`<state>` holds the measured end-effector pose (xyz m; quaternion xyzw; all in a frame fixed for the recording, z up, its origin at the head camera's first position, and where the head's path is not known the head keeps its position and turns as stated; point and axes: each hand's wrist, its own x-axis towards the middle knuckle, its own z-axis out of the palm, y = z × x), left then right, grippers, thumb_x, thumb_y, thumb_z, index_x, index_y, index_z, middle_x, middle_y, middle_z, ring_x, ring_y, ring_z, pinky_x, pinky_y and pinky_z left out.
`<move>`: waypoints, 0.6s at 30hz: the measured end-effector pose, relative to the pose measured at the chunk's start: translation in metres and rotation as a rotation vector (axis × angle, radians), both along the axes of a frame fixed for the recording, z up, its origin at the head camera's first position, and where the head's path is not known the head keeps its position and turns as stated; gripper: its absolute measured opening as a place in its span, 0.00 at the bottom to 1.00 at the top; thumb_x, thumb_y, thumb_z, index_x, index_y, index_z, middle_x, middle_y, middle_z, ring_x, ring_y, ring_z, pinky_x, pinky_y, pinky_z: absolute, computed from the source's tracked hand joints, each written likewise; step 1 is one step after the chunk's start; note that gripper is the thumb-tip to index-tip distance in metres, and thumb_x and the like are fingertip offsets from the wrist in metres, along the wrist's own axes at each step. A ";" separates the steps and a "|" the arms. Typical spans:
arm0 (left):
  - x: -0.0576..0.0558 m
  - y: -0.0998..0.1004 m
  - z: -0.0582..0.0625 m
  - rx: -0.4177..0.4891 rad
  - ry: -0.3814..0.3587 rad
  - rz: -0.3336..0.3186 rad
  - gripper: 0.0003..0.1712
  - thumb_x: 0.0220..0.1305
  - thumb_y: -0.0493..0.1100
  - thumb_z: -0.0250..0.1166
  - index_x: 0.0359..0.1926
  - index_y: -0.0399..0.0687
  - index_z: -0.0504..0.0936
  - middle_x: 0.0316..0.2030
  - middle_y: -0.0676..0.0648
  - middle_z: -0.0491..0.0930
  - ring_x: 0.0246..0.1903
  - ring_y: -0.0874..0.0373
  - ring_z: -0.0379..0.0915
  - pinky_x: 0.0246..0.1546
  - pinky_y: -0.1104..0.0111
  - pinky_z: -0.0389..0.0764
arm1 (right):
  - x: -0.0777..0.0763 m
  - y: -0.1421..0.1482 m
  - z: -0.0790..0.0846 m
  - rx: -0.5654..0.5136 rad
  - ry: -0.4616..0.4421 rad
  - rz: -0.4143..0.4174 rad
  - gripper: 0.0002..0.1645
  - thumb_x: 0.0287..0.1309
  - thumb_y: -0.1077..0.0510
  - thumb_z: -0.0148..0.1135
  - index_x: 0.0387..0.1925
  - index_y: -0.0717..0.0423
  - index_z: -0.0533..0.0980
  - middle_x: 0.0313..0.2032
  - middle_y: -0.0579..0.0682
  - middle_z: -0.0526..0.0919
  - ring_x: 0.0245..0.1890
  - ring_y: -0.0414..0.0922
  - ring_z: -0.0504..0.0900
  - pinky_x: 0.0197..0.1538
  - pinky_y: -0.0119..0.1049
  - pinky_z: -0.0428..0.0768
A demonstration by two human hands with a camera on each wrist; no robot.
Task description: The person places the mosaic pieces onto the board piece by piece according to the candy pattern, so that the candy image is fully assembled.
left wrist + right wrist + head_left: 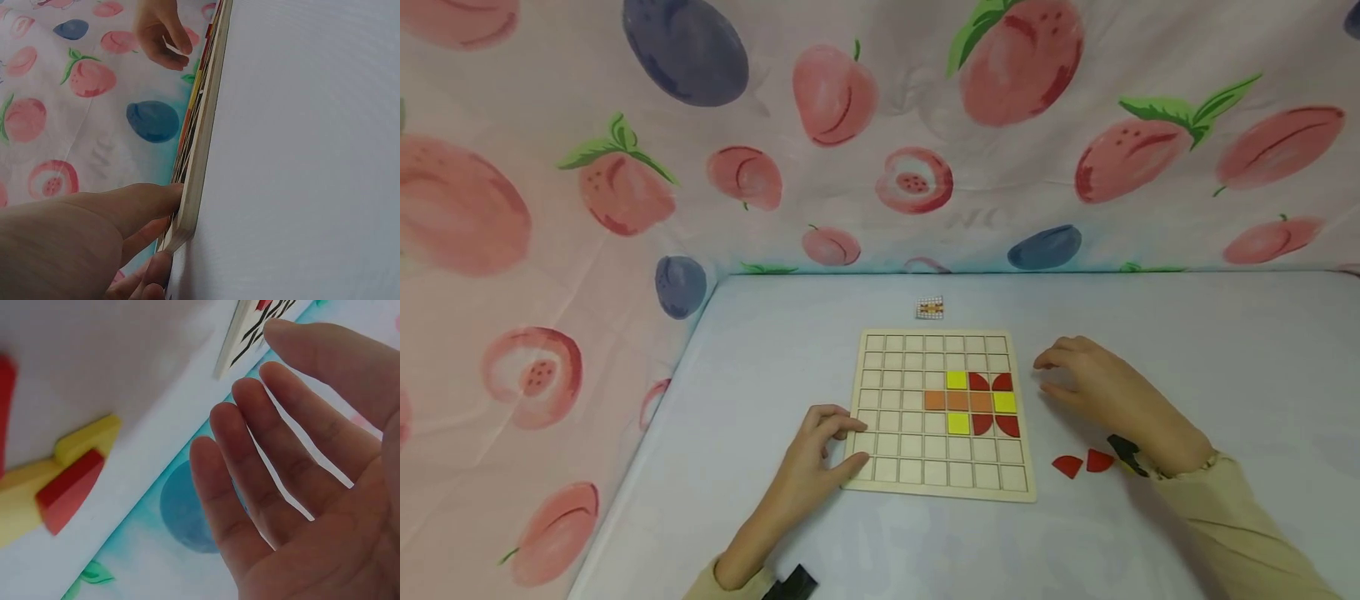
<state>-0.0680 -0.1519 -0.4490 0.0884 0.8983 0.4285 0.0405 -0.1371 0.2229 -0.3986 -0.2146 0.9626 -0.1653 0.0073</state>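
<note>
A square wooden grid board point(895, 471) lies on the table. My left hand point(820, 446) rests at its left edge, with thumb and fingertips touching the rim; the left wrist view shows the thumb on the board's edge point(197, 169). On the right half of the grid sit yellow squares point(957, 380), orange squares point(958, 401) and red quarter-circle pieces point(982, 424). My right hand point(1093, 379) hovers just right of the board, fingers loosely bent and holding nothing; its palm point(325, 544) shows bare in the right wrist view.
Two loose red quarter-circle pieces point(1067, 466) lie right of the board, near the right wrist. Loose yellow pieces point(87, 437) show in the right wrist view, mostly hidden by the forearm from above. A small patterned card point(929, 307) lies behind the board. Fruit-printed cloth point(835, 192) hangs behind the table.
</note>
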 end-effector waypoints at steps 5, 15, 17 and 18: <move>0.000 0.001 0.000 0.003 0.001 -0.001 0.18 0.57 0.41 0.75 0.49 0.59 0.83 0.57 0.53 0.70 0.47 0.62 0.69 0.40 0.70 0.70 | 0.000 0.011 -0.002 0.012 -0.037 -0.019 0.18 0.51 0.61 0.75 0.45 0.61 0.83 0.42 0.54 0.83 0.47 0.54 0.78 0.52 0.54 0.79; 0.000 0.000 -0.001 -0.001 0.002 0.004 0.18 0.57 0.42 0.75 0.49 0.60 0.83 0.57 0.54 0.70 0.47 0.62 0.69 0.40 0.70 0.70 | 0.002 0.035 -0.006 -0.002 -0.101 -0.059 0.22 0.51 0.61 0.75 0.48 0.63 0.81 0.45 0.58 0.81 0.47 0.55 0.76 0.51 0.55 0.80; 0.000 0.000 -0.001 0.002 0.001 0.003 0.18 0.57 0.42 0.75 0.49 0.60 0.83 0.57 0.54 0.70 0.47 0.62 0.68 0.41 0.70 0.70 | 0.001 0.038 -0.008 0.001 -0.109 -0.061 0.22 0.51 0.61 0.75 0.48 0.63 0.81 0.45 0.57 0.81 0.46 0.55 0.76 0.50 0.54 0.81; 0.000 0.000 -0.001 0.002 0.001 0.003 0.18 0.57 0.42 0.75 0.49 0.60 0.83 0.57 0.54 0.70 0.47 0.62 0.68 0.41 0.70 0.70 | 0.001 0.040 -0.008 0.000 -0.111 -0.059 0.22 0.51 0.61 0.75 0.48 0.63 0.81 0.44 0.57 0.81 0.46 0.55 0.76 0.50 0.54 0.81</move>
